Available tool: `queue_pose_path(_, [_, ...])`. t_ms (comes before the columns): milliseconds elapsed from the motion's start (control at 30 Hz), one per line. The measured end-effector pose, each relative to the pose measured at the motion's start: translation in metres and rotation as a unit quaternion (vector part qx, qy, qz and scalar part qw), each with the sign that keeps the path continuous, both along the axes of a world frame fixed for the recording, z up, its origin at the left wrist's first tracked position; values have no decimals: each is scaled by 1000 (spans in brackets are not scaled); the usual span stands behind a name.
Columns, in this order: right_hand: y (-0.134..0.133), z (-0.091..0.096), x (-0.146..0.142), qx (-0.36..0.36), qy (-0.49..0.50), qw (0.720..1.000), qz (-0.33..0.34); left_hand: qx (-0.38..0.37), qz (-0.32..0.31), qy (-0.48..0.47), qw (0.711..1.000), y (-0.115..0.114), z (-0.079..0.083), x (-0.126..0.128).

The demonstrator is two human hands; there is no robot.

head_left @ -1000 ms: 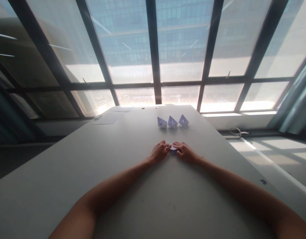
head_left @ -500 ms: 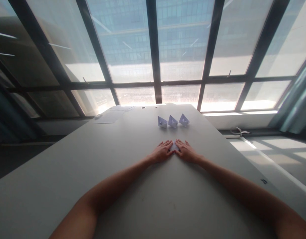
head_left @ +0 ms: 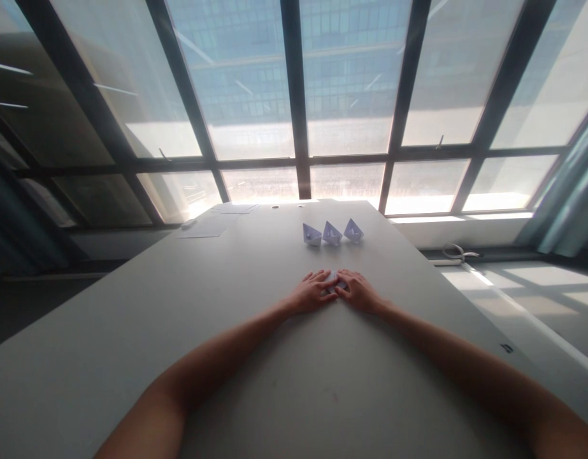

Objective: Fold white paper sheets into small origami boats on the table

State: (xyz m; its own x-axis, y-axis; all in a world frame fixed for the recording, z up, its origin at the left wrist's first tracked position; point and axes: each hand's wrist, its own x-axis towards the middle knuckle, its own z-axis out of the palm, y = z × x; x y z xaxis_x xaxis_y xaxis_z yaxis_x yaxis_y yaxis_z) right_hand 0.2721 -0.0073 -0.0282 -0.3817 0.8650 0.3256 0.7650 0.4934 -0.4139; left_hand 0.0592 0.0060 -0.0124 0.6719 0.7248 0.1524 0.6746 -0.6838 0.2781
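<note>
A small folded piece of white paper lies on the table between my two hands, mostly covered by fingers. My left hand rests on its left part with fingers stretched out, the index reaching across the paper toward the other hand. On the right side, my right hand has its fingers bent over the paper's upper edge and its thumb at the lower edge, closed on it. Just beyond stand three folded paper boats in a row: the left boat, the middle boat and the right boat.
The white table stretches away toward large windows. Flat paper sheets lie at its far left corner, near two round holes in the tabletop. A coiled cable is off to the right by the wall, and curtains hang at the sides.
My left fingers have slid right across the paper. My right fingers have drawn in and bent more around its upper edge. The boats have not moved.
</note>
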Motion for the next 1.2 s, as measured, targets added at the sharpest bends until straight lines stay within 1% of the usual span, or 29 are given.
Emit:
queue_pose_path(133, [-3, 4, 0, 21, 37, 999, 10, 2, 9, -22, 1000, 1, -2, 0])
queue_pose_path(333, [-8, 7, -1, 31, 38, 999, 15, 13, 20, -36, 999, -1, -1, 1])
queue_pose_path(467, [-7, 6, -2, 34, 58, 998, 13, 37, 16, -49, 998, -3, 2, 2])
queue_pose_path(600, [-3, 4, -1, 17, 112, 994, 8, 64, 8, -61, 996, -2, 2, 2])
queue_pose_path(767, [4, -2, 2, -29, 200, 979, 9, 59, 0, -65, 996, -1, 3, 1])
queue_pose_path(1033, [6, -2, 2, -53, 246, 967, 47, 57, -14, -101, 993, 1, -2, 1])
queue_pose_path(1200, [13, -6, 4, -62, 295, 954, 7, 62, -32, -96, 993, 2, -2, 0])
